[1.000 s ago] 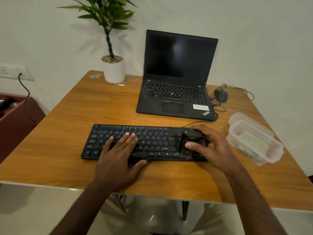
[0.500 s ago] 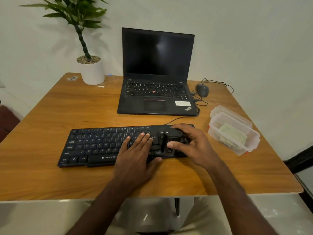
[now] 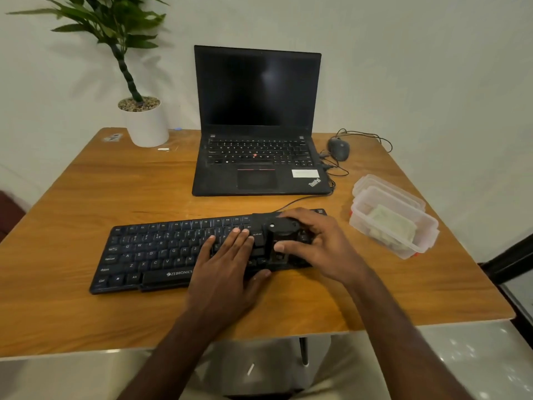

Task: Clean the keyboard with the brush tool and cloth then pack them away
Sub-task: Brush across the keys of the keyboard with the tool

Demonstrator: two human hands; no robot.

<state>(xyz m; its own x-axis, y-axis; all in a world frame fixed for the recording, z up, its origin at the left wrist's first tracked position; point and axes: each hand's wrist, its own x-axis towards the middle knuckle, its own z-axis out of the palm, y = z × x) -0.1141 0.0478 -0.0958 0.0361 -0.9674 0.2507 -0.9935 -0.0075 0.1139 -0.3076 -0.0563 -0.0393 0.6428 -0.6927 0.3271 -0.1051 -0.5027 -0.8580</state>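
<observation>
Both hands rest on the black keyboard [image 3: 184, 252], which lies on the desk [image 3: 86, 197]. The left hand [image 3: 227, 264] lies flat and released, fingers extended over the middle keys. The right hand [image 3: 314, 246] is clenched around the black brush tool [image 3: 278, 235], pressing it onto the keyboard's right end. A clear container [image 3: 403, 226] holding the cloth [image 3: 392, 223] sits right of the hands.

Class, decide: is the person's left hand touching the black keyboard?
Touching. The head view shows the left hand lying flat on the keyboard, fingers resting on its keys.
</observation>
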